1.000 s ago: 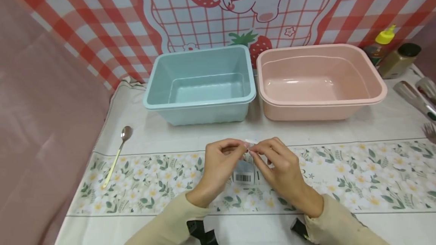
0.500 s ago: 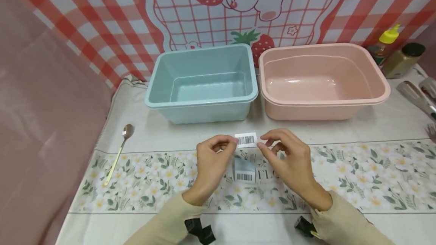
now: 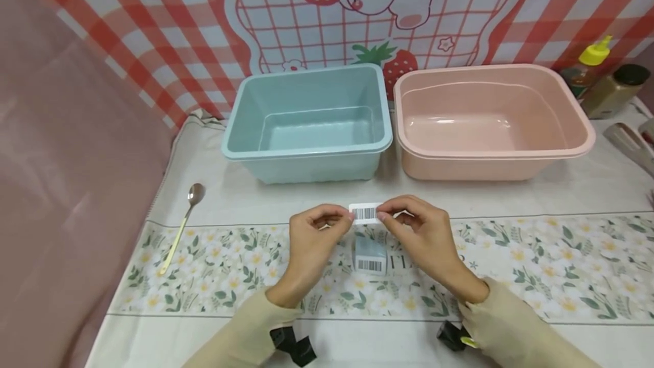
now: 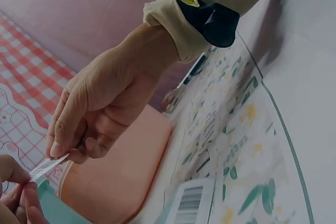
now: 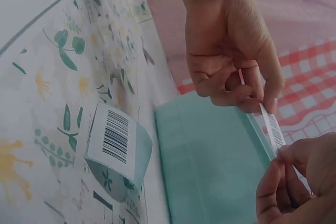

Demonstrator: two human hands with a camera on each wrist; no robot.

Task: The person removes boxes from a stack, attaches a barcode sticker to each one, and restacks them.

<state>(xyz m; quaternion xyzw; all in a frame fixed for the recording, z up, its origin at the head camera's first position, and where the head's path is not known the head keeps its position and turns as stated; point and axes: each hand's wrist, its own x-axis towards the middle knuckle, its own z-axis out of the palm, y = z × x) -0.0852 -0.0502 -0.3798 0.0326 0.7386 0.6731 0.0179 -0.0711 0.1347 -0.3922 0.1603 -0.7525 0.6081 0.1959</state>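
Both hands hold a small white barcode label (image 3: 365, 213) by its ends, a little above the table. My left hand (image 3: 346, 218) pinches its left end and my right hand (image 3: 383, 216) pinches its right end. Below it stands a pale blue roll of barcode labels (image 3: 369, 255) on the flowered runner (image 3: 536, 266). In the left wrist view the label (image 4: 47, 167) is a thin strip between the right hand (image 4: 65, 148) and my left fingertips (image 4: 13, 187). In the right wrist view the label (image 5: 273, 129) runs from the left hand (image 5: 257, 100) to my right fingertips (image 5: 286, 156), with the roll (image 5: 118, 148) beneath.
A pale blue tub (image 3: 306, 155) and a pink tub (image 3: 493, 155) stand side by side behind the hands. A gold spoon (image 3: 183, 226) lies at the left. Sauce bottles (image 3: 605, 81) and metal tongs (image 3: 631, 143) are at the far right. A pink cloth (image 3: 66, 186) hangs at the left.
The label has come up off the roll and now lies flat between the hands with its barcode facing up. The hands have drawn slightly closer together again.
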